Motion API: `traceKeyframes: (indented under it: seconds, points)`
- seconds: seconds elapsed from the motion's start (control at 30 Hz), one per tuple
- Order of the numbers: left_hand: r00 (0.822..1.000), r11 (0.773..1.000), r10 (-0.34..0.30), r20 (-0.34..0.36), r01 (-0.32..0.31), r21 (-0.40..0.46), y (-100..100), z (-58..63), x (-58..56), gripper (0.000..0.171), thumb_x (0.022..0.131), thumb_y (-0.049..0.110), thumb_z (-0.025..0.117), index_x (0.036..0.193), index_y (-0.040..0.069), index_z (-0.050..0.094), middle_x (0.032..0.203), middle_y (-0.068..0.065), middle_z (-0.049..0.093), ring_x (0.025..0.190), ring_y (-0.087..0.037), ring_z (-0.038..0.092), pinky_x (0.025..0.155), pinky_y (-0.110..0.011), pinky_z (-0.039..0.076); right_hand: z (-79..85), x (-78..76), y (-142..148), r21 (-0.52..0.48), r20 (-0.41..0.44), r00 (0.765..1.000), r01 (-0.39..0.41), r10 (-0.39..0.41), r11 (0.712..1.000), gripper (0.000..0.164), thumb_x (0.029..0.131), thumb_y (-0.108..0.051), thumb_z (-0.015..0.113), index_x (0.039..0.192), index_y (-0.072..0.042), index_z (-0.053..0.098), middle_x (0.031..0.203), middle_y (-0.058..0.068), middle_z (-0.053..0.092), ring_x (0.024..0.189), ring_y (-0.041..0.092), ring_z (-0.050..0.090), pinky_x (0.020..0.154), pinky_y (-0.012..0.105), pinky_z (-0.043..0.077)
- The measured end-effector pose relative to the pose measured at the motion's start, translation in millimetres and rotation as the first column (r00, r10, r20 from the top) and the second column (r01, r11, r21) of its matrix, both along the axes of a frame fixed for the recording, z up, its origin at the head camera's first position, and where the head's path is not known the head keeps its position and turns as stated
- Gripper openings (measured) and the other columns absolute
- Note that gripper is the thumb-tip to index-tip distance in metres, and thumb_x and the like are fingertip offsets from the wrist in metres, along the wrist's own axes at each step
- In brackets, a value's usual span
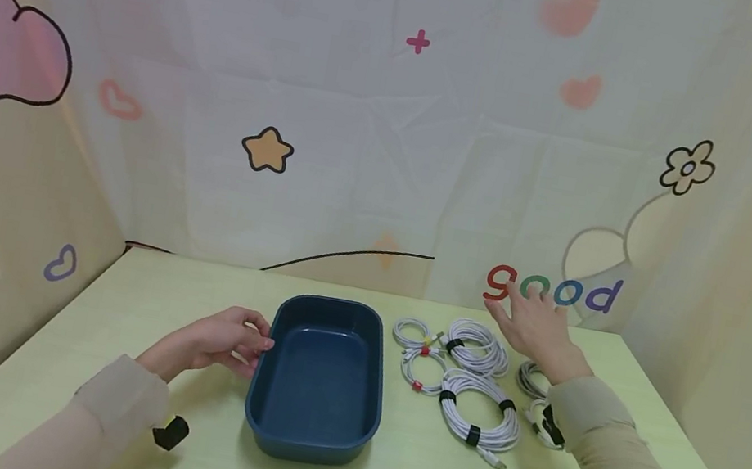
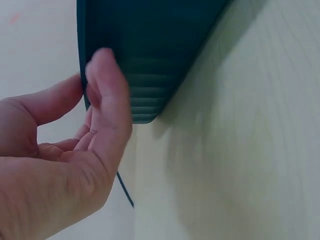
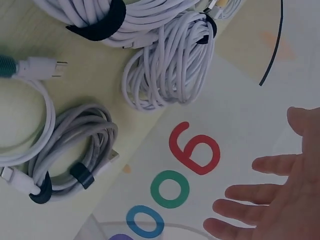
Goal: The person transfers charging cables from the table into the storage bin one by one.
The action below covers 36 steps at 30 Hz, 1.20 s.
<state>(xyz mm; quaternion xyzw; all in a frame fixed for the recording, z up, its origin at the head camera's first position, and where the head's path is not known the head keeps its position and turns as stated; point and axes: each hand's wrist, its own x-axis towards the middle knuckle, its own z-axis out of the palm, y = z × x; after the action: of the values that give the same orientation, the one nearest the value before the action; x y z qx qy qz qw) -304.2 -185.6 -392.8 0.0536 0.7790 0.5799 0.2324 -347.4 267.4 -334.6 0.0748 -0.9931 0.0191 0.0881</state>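
Observation:
My left hand (image 1: 227,338) is at the left side of a deep blue rectangular bin (image 1: 306,449), its thumb and fingers pinching the rim. In the left wrist view, the fingers (image 2: 111,95) lie along the bin's outer wall. My right hand (image 1: 539,328) hovers over the back right of the table with fingers spread, holding nothing. Below and left of it are a white cable coil with a black strap (image 1: 476,349) and a larger white coil (image 1: 511,431). A grey cable coil (image 3: 75,145) lies partly hidden under the right wrist in the head view.
Two smaller white coils, one with a yellow tie (image 1: 412,322) and one with red ties (image 1: 426,351), lie right of the bin. Another white cable with a black strap (image 1: 549,425) is near the right sleeve. A small black object (image 1: 171,433) shows beside the left sleeve. A printed curtain (image 1: 339,96) stands behind the table.

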Motion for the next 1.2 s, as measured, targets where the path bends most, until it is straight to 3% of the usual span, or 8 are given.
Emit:
traceKeyframes:
  seconds: [0.2,0.3,0.4,0.53,0.67,0.87,1.07,1.2]
  points:
    - [0.994,0.987,-0.016,0.111,-0.002,0.164,-5.4,-8.2,-2.5,0.011,0.096,0.013,0.058,0.101,0.009,0.048,0.077,-0.001,0.060,0.066,-0.014,0.059,0.067,-0.029,0.058,-13.6,-15.7,1.3,-0.055,0.166,0.986,0.008,0.001,0.998,0.063,0.101,-0.043,0.038,0.128,0.013,0.048,0.123,0.033,0.057,0.110,0.049,0.057,0.086,0.057,0.050]
    - [0.989,0.975,-0.024,0.147,-0.009,0.224,-6.9,-12.6,-4.3,0.009,0.097,0.012,0.057,0.100,0.011,0.049,0.077,0.000,0.060,0.067,-0.014,0.058,0.067,-0.028,0.057,-20.5,-24.3,0.4,-0.061,0.254,0.967,0.036,-0.020,0.997,0.057,0.101,-0.041,0.041,0.116,0.013,0.054,0.110,0.029,0.062,0.097,0.039,0.060,0.079,0.048,0.050]
    - [0.987,0.967,-0.039,0.157,-0.002,0.254,-8.1,-16.3,-7.0,0.008,0.097,0.013,0.057,0.099,0.012,0.049,0.078,0.001,0.061,0.068,-0.013,0.058,0.068,-0.028,0.056,-26.4,-29.9,-2.6,-0.078,0.315,0.949,0.056,-0.029,0.995,0.054,0.100,-0.038,0.043,0.113,0.014,0.055,0.109,0.030,0.061,0.094,0.036,0.058,0.081,0.047,0.047]
    - [0.985,0.959,-0.060,0.163,0.012,0.283,-9.1,-18.2,-9.6,0.006,0.097,0.012,0.056,0.097,0.014,0.050,0.078,0.001,0.061,0.068,-0.013,0.058,0.068,-0.027,0.056,-33.9,-34.1,-4.6,-0.092,0.328,0.945,0.044,-0.011,0.995,0.047,0.097,-0.031,0.051,0.107,0.014,0.055,0.099,0.026,0.061,0.087,0.032,0.056,0.079,0.042,0.046]
    - [0.984,0.956,-0.066,0.166,0.015,0.292,-8.8,-17.2,-8.4,0.007,0.097,0.010,0.055,0.095,0.015,0.050,0.076,0.002,0.061,0.067,-0.012,0.058,0.067,-0.027,0.056,-41.1,-37.0,-3.5,-0.141,0.331,0.944,0.051,-0.001,0.989,0.031,0.091,-0.026,0.058,0.081,0.002,0.052,0.070,0.007,0.046,0.066,0.020,0.046,0.061,0.030,0.038]
    - [0.983,0.958,-0.063,0.174,0.010,0.287,-7.5,-18.2,-5.8,0.006,0.098,0.009,0.054,0.096,0.014,0.051,0.076,0.002,0.061,0.066,-0.012,0.058,0.067,-0.026,0.057,-49.5,-37.4,1.1,-0.197,0.297,0.955,0.068,-0.006,0.978,0.020,0.086,-0.014,0.058,0.075,-0.001,0.048,0.066,0.004,0.042,0.060,0.017,0.043,0.054,0.025,0.035]
    - [0.984,0.961,-0.054,0.172,0.005,0.275,-7.7,-17.0,-6.4,0.006,0.097,0.010,0.055,0.099,0.013,0.050,0.078,0.001,0.062,0.067,-0.012,0.059,0.068,-0.027,0.057,-50.8,-37.2,5.3,-0.245,0.272,0.962,0.078,-0.009,0.966,0.034,0.084,-0.008,0.054,0.055,-0.013,0.036,0.050,-0.004,0.031,0.042,0.011,0.041,0.041,0.021,0.037]
    - [0.983,0.964,-0.044,0.176,-0.005,0.266,-8.1,-15.7,-6.9,0.007,0.097,0.012,0.057,0.100,0.013,0.050,0.078,0.001,0.063,0.067,-0.013,0.059,0.068,-0.027,0.057,-45.1,-35.6,5.3,-0.292,0.266,0.964,0.057,0.024,0.955,0.040,0.084,-0.007,0.053,0.050,-0.017,0.033,0.046,-0.007,0.026,0.038,0.008,0.037,0.038,0.020,0.037]
